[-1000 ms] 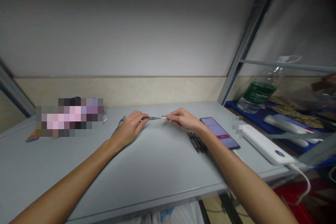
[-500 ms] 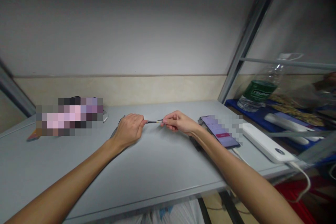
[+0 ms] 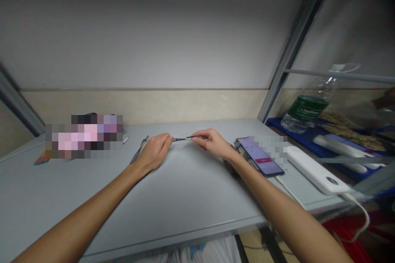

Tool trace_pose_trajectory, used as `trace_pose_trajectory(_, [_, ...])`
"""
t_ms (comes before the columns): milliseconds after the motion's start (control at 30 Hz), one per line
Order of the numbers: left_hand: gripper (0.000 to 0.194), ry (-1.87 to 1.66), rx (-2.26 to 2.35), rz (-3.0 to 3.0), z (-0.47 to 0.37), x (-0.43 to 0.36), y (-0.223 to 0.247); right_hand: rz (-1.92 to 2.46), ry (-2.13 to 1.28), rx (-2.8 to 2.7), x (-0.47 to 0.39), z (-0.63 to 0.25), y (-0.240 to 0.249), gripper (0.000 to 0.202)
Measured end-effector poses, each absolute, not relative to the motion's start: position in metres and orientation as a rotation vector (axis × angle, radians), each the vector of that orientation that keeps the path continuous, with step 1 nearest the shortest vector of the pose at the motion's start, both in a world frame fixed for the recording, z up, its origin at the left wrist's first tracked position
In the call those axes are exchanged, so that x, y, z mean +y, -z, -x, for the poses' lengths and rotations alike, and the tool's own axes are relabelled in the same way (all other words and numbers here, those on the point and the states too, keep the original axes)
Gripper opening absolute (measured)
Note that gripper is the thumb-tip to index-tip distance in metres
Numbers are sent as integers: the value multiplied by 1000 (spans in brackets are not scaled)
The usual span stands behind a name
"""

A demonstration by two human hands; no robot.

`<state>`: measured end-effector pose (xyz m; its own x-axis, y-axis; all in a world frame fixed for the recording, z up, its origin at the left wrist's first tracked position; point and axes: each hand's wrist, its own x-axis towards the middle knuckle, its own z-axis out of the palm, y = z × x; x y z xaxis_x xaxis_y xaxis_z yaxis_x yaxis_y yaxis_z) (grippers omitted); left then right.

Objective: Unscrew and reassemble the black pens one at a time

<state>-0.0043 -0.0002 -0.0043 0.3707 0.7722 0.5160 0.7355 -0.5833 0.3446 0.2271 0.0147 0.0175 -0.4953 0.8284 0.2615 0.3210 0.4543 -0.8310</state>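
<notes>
My left hand (image 3: 154,151) is closed around one end of a slim pen (image 3: 182,139), which lies roughly level above the desk. At its other end, my right hand (image 3: 211,143) pinches it between thumb and fingertips. A short dark and silvery stretch with a yellowish spot shows between the hands; the rest is hidden by my fingers. Partly behind my left hand and wrist, a second pen (image 3: 139,150) with a grey body rests on the desk.
The grey desk (image 3: 173,201) meets a wall at the back. On the right are a lit phone (image 3: 262,158), dark items under my right forearm, and a white power bank (image 3: 317,170) with a cable. A water bottle (image 3: 308,109) stands beyond the metal frame. Blurred-out pink items (image 3: 83,137) lie at left.
The pen between my hands has risen slightly, and my left hand has shifted a little right, uncovering more of the pen on the desk. Both hands keep their hold.
</notes>
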Motion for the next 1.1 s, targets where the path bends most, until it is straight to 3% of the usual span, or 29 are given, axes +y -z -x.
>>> trace_pose_trajectory(133, [22, -1203, 1301, -2567, 9, 4, 6, 947, -1186, -1846, 21, -233, -15, 30])
trace_pose_trajectory(267, [28, -1225, 1313, -2628, 12, 5, 7, 864, -1314, -1805, 21, -234, -16, 29])
trace_pose_trajectory(533, [47, -1119, 1457, -1942, 8, 12, 13, 928, -865, -1908, 20, -232, -17, 32])
trace_pose_trajectory(733, [32, -1332, 1006, -1594, 5, 14, 12, 992, -897, -1824, 28, -232, -10, 35])
trace_pose_trajectory(1100, [24, -1383, 895, -1355, 6, 16, 13, 1015, -1208, -1665, 24, -232, -15, 34])
